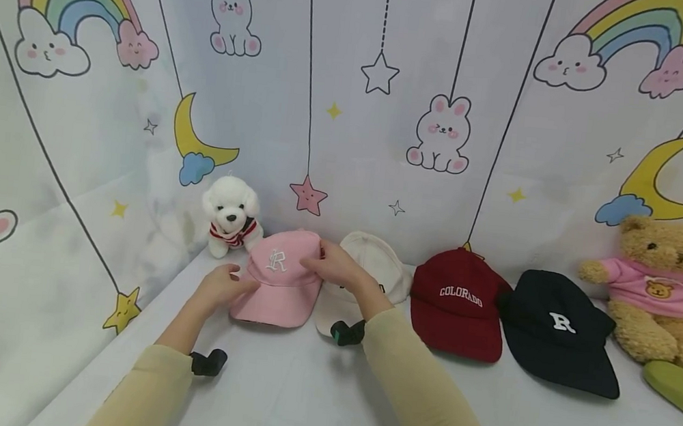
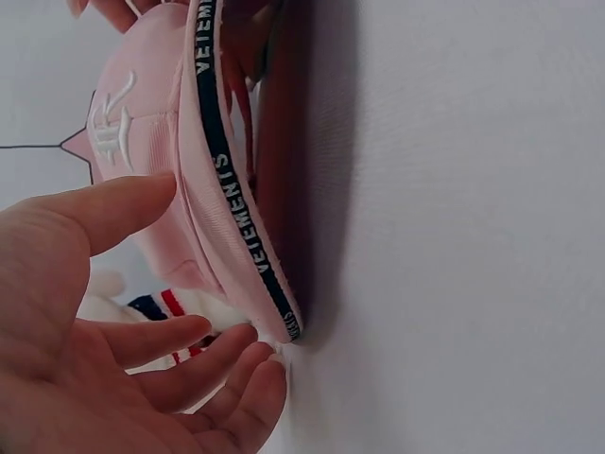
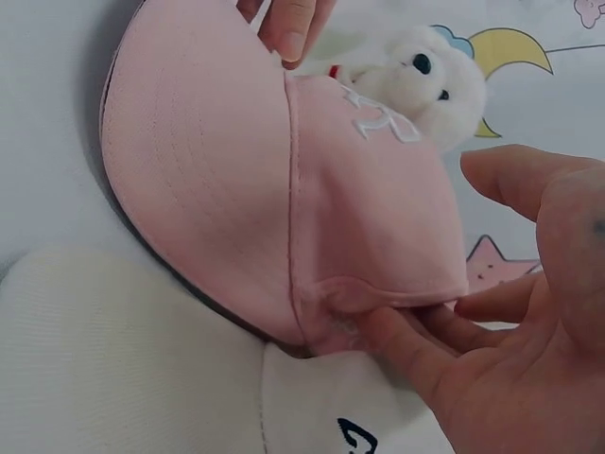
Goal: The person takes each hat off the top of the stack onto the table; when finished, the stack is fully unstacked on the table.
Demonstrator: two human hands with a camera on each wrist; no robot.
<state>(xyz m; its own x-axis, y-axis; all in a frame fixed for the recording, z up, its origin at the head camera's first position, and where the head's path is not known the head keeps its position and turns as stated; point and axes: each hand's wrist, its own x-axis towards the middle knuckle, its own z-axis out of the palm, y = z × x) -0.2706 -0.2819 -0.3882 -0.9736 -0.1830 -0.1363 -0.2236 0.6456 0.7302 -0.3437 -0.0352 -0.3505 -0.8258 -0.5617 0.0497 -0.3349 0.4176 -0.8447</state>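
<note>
A pink cap (image 1: 276, 303) with a white letter on its front sits on the white table, brim toward me. By its left side is my left hand (image 1: 227, 286); in the left wrist view the thumb (image 2: 132, 208) lies near the cap's front and the fingers are loosely bent around the brim's side. My right hand (image 1: 339, 267) is at the cap's right side. In the right wrist view its fingers (image 3: 406, 345) touch the cap's lower edge, while the thumb (image 3: 510, 180) stands apart from the crown. A cream cap (image 1: 374, 254) lies partly behind my right hand and wrist.
Left of the pink cap sits a white plush dog (image 1: 229, 209). To the right stand a dark red cap (image 1: 455, 313), a black cap (image 1: 550, 350), a plush bear (image 1: 661, 292) in a pink top and a green object (image 1: 679, 389). A patterned cloth backdrop (image 1: 348, 145) rises behind them.
</note>
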